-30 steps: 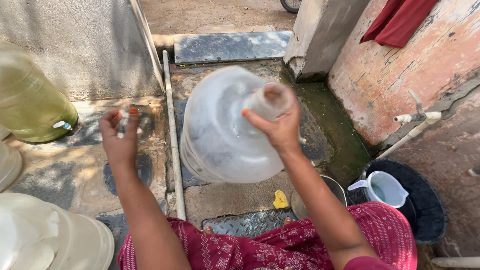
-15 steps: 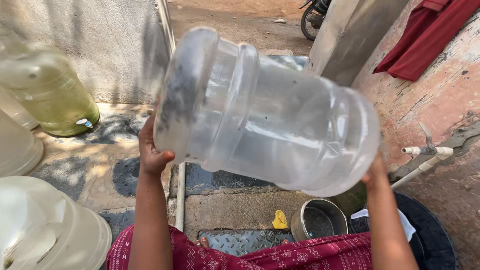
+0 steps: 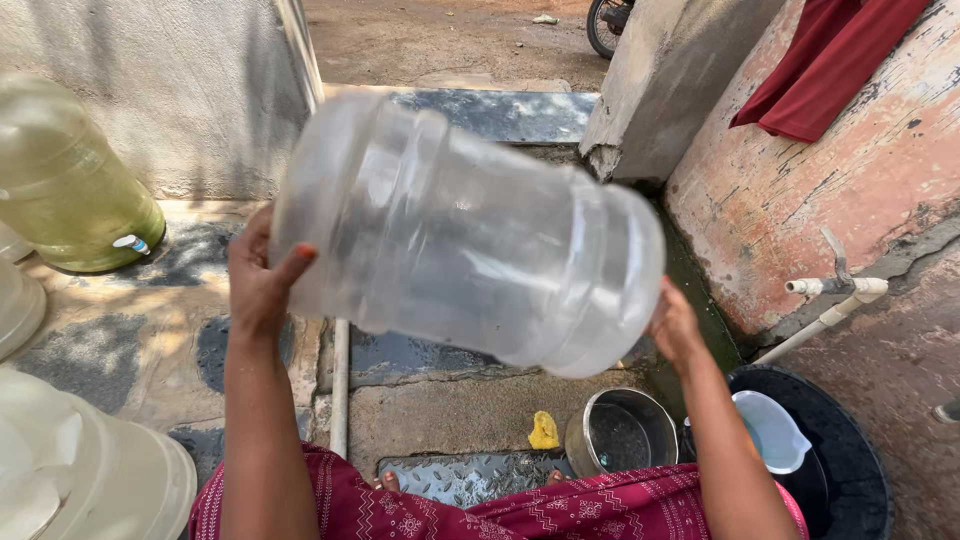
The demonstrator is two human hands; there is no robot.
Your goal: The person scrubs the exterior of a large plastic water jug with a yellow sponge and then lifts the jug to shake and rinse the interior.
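Clear ribbed plastic jug (image 3: 470, 235) held sideways between left hand (image 3: 258, 275) and right hand (image 3: 675, 325)

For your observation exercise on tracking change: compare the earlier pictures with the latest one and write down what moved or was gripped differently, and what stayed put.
The big clear water jug went from hanging by its neck in the right hand to lying sideways in the air. The left hand, free a second ago, now grips one end, and the right hand supports the other. The green dispenser jar, steel pot, yellow sponge and wall tap stayed where they were.

water jar (image 3: 470, 235) lies sideways between both hands, above steel pot (image 3: 620, 432).
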